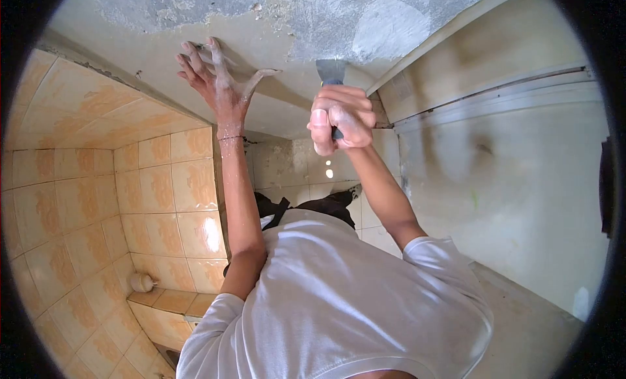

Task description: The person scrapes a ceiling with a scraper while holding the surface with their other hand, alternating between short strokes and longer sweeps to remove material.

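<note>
My right hand (343, 117) is wrapped in a fist around the dark handle of a putty knife (332, 70). The blade points away from me, its tip right at the border between smooth paint and rough grey plaster on the wall (280, 105). White dust coats my left hand (218, 85), which rests against the painted surface to the left, fingers spread and thumb stretched toward the knife. Beyond the blade lies a rough, scraped grey patch (313, 17) with a paler white area (392, 28) in it.
Orange-patterned tiles (153, 177) cover the recess on the left, where a small round container (142, 282) sits on a tiled ledge (171, 299). A pale door panel (508, 177) stands to the right. Below are floor tiles (280, 160) and dark footwear or clothing around my legs.
</note>
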